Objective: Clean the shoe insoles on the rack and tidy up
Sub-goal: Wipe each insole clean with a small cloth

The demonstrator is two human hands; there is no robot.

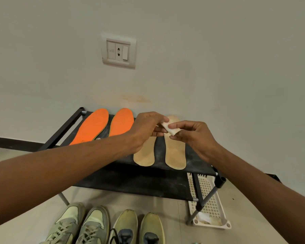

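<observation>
A small white wipe [169, 128] is pinched between the left hand [148, 128] and right hand [194, 138] above the rack [197, 162]; two orange insoles [93, 125] and two tan insoles [175, 154] are laid on the rack. Two pairs of shoes [104, 226] are set before the rack.

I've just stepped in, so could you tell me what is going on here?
A person holds a small white wipe between both hands, left hand and right hand, above the black shoe rack. Two orange insoles and two tan insoles lie on its top shelf. Two pairs of shoes stand on the floor in front.

Orange insoles [102, 126], tan insoles [175, 152] flat on rack [197, 164]
</observation>
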